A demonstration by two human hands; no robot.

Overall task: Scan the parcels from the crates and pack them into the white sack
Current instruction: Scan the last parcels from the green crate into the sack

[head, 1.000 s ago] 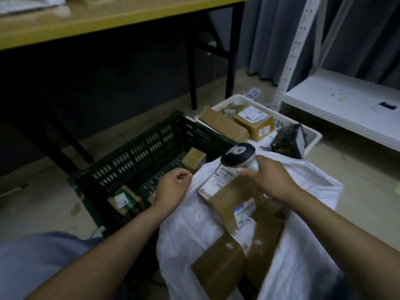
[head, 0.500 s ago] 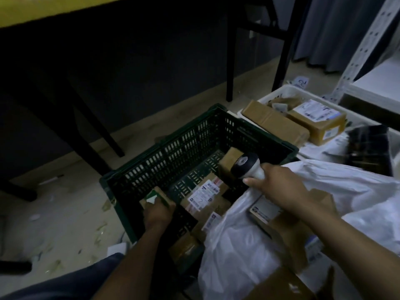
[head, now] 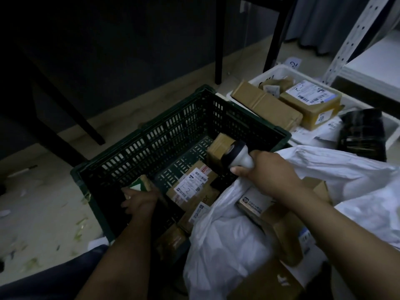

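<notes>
Down on the floor, the green crate stands left of centre. Inside its near corner the left hand has its fingers curled round a small green-and-white parcel. Just beside that, on the crate's bottom, lies a labelled brown parcel, with a small brown box behind it. Over the crate's right edge the right hand grips the scanner, fingers wrapped about its handle. Below that hand the white sack gapes, with boxes inside. Far right, the white crate holds more parcels.
</notes>
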